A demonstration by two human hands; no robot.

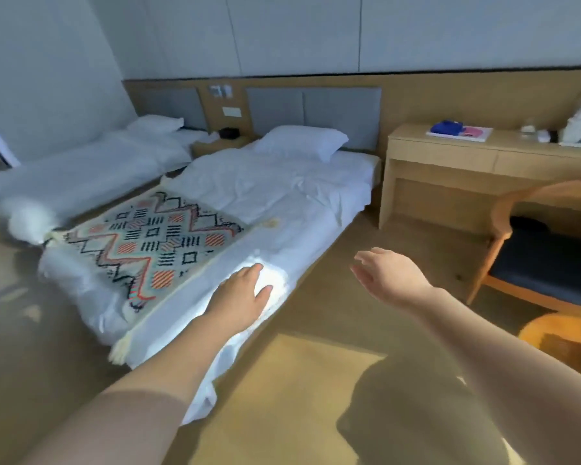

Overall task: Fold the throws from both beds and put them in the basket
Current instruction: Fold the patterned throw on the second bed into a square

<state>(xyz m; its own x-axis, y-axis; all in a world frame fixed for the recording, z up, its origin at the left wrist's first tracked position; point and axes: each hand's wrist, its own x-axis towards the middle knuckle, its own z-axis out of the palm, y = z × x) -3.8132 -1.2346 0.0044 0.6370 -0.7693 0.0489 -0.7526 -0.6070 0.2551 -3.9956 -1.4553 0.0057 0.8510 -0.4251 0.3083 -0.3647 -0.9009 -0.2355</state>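
Twin beds, wrinkled white linen, wood floor. Near bed has woven zigzag-pattern throw, tasselled ends, lying flat across its foot. Wicker basket at right edge. Left hand open, flat over bed edge beside throw; right hand open, empty, mid-air.

No legible text, labels or numbers anywhere

A flat-woven cloth throw with zigzag pattern and cream tassel fringe lies on my near bed's crumpled matt white cotton sheets. Pale matt wooden worktop; padded grey fabric headboard; smooth wood-look floor.
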